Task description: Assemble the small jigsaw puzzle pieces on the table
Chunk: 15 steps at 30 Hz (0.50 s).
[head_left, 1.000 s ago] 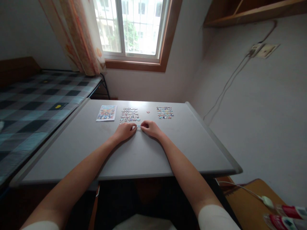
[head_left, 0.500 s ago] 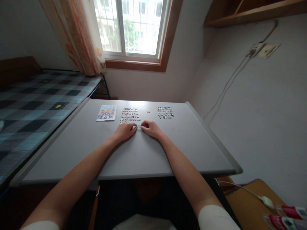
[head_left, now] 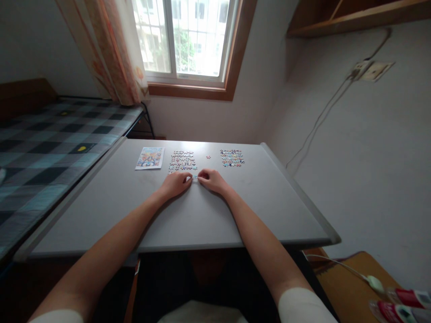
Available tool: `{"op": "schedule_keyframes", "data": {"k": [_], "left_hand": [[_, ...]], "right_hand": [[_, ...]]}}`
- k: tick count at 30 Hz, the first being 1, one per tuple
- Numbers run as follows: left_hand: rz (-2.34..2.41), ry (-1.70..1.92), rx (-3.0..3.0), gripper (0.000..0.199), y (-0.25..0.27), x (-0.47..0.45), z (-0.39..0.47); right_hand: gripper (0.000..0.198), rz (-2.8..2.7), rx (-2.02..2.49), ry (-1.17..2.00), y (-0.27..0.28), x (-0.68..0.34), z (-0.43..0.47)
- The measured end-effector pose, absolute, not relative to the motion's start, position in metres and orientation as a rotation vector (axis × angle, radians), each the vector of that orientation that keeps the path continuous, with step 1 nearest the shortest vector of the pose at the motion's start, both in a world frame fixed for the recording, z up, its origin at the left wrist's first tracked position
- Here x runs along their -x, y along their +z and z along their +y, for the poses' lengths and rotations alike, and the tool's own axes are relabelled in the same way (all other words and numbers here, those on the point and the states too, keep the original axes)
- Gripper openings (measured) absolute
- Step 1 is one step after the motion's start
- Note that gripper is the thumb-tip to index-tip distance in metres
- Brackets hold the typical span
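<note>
Near the middle of the white table (head_left: 202,215), my left hand (head_left: 176,184) and my right hand (head_left: 213,180) meet fingertip to fingertip. Between them they pinch small light-blue jigsaw puzzle pieces (head_left: 195,177); how many is too small to tell. Both hands are closed, with their sides resting on the tabletop. Rows of puzzle pieces (head_left: 182,160) lie just beyond my left hand, which partly covers the nearest row. Another group of pieces (head_left: 232,158) is laid out in rows farther right. A single reddish piece (head_left: 208,157) lies between the two groups.
A colourful picture sheet (head_left: 150,158) lies at the table's back left. A bed with a checked cover (head_left: 101,130) flanks the left side, and a window (head_left: 198,40) is behind. At lower right, bottles (head_left: 400,309) and a white cable (head_left: 343,262) rest on a brown surface.
</note>
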State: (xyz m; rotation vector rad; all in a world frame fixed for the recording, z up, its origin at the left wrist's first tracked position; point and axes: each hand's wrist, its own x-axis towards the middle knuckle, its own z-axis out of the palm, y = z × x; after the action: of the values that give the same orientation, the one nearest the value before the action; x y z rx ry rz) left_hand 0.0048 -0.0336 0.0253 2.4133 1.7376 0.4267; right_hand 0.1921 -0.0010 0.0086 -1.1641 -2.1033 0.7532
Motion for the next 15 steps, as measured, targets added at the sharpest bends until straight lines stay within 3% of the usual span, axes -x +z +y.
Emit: {"op": "schedule_keyframes", "data": {"k": [15], "left_hand": [[1.722,0.439,-2.425,0.036,0.024,-0.004,-0.0335]], "right_hand": [[0.012,-2.103,1.164,0.75,0.0075,-0.1921,-0.0004]]}}
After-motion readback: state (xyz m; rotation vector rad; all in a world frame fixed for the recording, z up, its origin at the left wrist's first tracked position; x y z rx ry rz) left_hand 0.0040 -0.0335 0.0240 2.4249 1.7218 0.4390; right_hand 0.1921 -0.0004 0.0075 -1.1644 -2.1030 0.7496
